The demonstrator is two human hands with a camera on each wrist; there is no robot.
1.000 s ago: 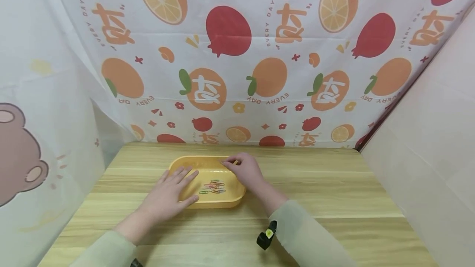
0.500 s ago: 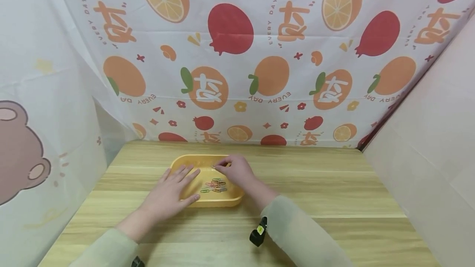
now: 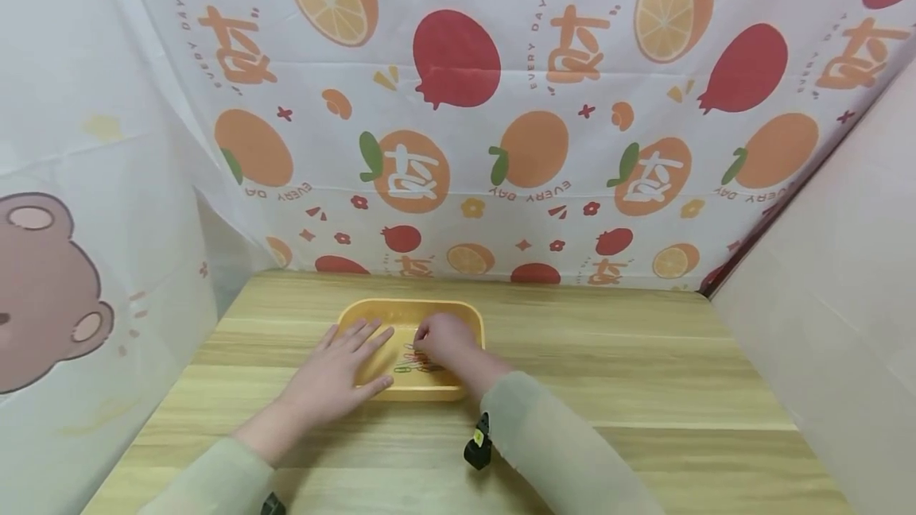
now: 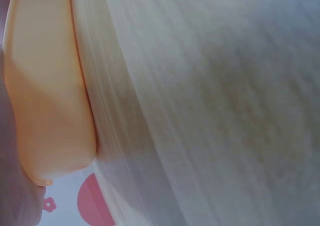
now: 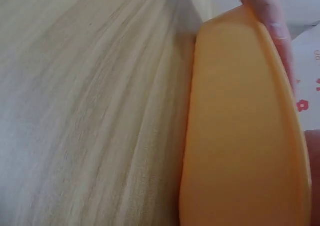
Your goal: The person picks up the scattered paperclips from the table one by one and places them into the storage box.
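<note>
A yellow plastic tray (image 3: 422,395) on the wooden table holds a small pile of colourful paper clips (image 3: 404,369). My left hand (image 3: 331,378) lies across the tray's left end with its fingers spread and straight. Inside the tray, my right hand (image 3: 449,342) pinches with thumb and forefinger close over the pile and covers part of it; a pale paper clip (image 3: 409,347) shows at its fingertips. Both wrist views mostly catch the tray's outer wall (image 4: 47,85), with the left fingers (image 5: 276,29) over the rim in the right wrist view.
The wood-grain table (image 3: 608,388) stretches around the tray on all sides. Behind it hangs a fruit-print curtain (image 3: 458,141), with pale sheets (image 3: 823,276) at the sides. Black straps (image 3: 478,443) sit at the sleeve cuffs.
My right hand has moved from the tray's far right rim down and left, over the paper clips. The left hand keeps its place on the tray. The head view has shifted slightly.
</note>
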